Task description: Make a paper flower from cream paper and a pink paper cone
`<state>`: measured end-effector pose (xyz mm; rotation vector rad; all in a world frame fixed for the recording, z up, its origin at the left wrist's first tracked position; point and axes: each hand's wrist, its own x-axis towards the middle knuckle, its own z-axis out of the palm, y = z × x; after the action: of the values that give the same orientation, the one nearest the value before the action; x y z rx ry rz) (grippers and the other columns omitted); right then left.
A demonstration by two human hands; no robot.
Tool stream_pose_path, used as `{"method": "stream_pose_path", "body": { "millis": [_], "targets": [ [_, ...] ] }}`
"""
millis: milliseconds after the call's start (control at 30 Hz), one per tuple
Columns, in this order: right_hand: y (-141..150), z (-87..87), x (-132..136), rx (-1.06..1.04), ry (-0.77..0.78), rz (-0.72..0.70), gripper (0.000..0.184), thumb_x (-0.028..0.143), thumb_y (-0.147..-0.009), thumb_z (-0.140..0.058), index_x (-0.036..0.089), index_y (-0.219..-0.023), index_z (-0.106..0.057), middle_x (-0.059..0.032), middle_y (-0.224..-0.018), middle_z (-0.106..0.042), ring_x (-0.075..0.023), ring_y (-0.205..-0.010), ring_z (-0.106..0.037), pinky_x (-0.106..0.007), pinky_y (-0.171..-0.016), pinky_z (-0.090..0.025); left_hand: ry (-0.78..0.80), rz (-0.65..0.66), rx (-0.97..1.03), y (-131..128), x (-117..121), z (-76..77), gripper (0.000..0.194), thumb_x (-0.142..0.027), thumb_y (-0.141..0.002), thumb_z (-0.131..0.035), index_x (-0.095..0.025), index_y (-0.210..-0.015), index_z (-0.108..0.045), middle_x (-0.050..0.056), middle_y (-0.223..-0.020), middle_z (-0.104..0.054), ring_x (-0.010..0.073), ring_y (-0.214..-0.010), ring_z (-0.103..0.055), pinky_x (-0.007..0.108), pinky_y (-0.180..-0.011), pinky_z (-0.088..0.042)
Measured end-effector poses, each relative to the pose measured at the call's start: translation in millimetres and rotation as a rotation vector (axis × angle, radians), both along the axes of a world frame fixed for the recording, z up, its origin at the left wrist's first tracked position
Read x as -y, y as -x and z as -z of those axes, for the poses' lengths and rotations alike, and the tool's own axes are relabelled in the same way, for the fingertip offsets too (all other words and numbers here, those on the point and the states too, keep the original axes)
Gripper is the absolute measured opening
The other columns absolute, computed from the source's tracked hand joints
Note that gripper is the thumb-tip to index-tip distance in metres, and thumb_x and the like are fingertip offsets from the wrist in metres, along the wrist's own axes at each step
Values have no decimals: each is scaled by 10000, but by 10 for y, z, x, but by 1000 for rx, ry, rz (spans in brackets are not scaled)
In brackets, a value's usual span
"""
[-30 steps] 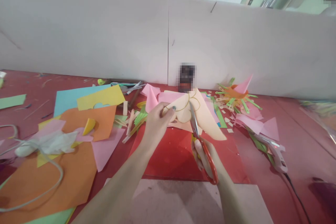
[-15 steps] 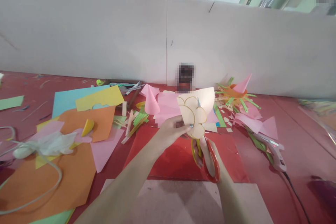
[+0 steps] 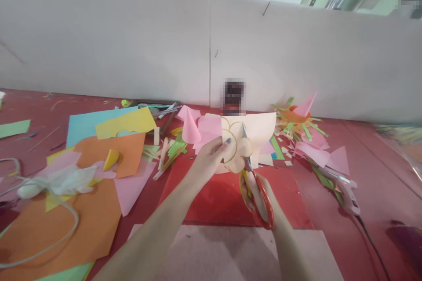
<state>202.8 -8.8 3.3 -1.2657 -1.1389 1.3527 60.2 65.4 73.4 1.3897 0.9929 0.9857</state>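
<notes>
My left hand (image 3: 211, 153) pinches the left side of a cream sheet of paper (image 3: 262, 129), on which a rounded, petal-like outline is drawn in gold. In my right hand (image 3: 252, 191) is a pair of scissors (image 3: 266, 204) with red and yellow handles. Their blades cross the sheet along the drawn line; one tip shows above the paper, and the rest is partly hidden. A red board (image 3: 211, 204) lies beneath both hands. Just behind the left hand stands a pink paper cone (image 3: 190, 127).
To the right lies a glue gun (image 3: 347, 195) with a black cord. An orange paper piece with green strips (image 3: 295, 116) sits at the back right. Coloured sheets (image 3: 95, 215) and a white cable (image 3: 74, 224) cover the left. A white partition (image 3: 132, 44) rises behind.
My left hand has shifted its hold toward the sheet's left edge. The paper has turned and moved, its loose right part swinging right, while the scissors stay on the outline.
</notes>
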Motion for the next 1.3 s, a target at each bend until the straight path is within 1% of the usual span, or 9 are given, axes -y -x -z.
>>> {"method": "stream_pose_path", "body": {
  "millis": [100, 233, 367, 533, 667, 767, 967, 1133, 1300],
  "targets": [
    [5, -74, 9, 59, 21, -13, 430, 618, -786, -472, 220, -676, -354, 106, -419, -292, -61, -326, -280, -193, -336, -292, 58, -130, -62, 37, -18, -15, 342, -451, -779, -520, -163, -597, -544, -16, -584, -550, 139, -610, -550, 237, -597, -446],
    [5, -149, 4, 154, 77, -40, 398, 527, -723, -618, 216, -674, -375, 94, -482, -334, -68, -381, -337, -199, -372, -313, 97, -109, 49, 66, -56, 31, 238, -391, -739, -583, -154, -741, -610, 4, -685, -614, 149, -678, -585, 237, -624, -450],
    [8, -170, -13, 179, 37, -3, 357, 448, -693, -671, 208, -682, -407, 83, -509, -378, -73, -415, -354, -202, -399, -317, 154, -70, 110, 33, -52, 44, 240, -338, -705, -610, -134, -832, -622, 48, -791, -654, 173, -733, -615, 261, -639, -481],
    [14, -209, -6, 191, 83, 5, 300, 444, -743, -621, 194, -676, -468, 81, -423, -364, -87, -379, -359, -209, -388, -293, 138, -7, 3, -18, 14, -1, 209, -301, -726, -576, -144, -850, -637, 48, -777, -654, 164, -672, -614, 245, -555, -494],
    [23, -260, 8, 199, 101, 2, 366, 431, -763, -601, 199, -551, -414, 68, -397, -350, -81, -378, -351, -209, -404, -296, 125, 7, -44, -40, 44, -6, 173, -273, -757, -537, -147, -807, -644, 36, -719, -646, 151, -650, -610, 228, -564, -496],
    [22, -258, 5, 210, 97, -9, 404, 440, -765, -595, 199, -512, -391, 64, -394, -342, -79, -386, -348, -207, -410, -299, 79, -12, -26, -57, 48, 19, 197, -309, -784, -516, -162, -846, -633, 20, -732, -645, 147, -643, -609, 226, -563, -487],
    [8, -171, -24, 220, 34, 14, 369, 541, -722, -581, 196, -636, -481, 44, -443, -401, -110, -418, -377, -235, -402, -296, 100, -70, -81, -75, 51, 73, 388, -467, -809, -454, -152, -613, -568, 1, -473, -554, 164, -509, -579, 258, -554, -454],
    [20, -121, -5, 203, 65, -7, 393, 581, -767, -486, 208, -645, -499, 53, -381, -341, -112, -348, -335, -259, -381, -286, 36, -54, -107, -74, 55, 102, 324, -417, -801, -498, -162, -605, -532, -36, -471, -483, 110, -468, -486, 229, -518, -390],
    [31, -167, 30, 152, 49, -42, 367, 523, -797, -476, 220, -591, -454, 42, -392, -380, -115, -373, -373, -258, -417, -337, 6, -27, -81, -82, 66, 137, 323, -411, -817, -475, -167, -605, -495, -42, -478, -431, 102, -465, -450, 232, -500, -367]
  ]
}}
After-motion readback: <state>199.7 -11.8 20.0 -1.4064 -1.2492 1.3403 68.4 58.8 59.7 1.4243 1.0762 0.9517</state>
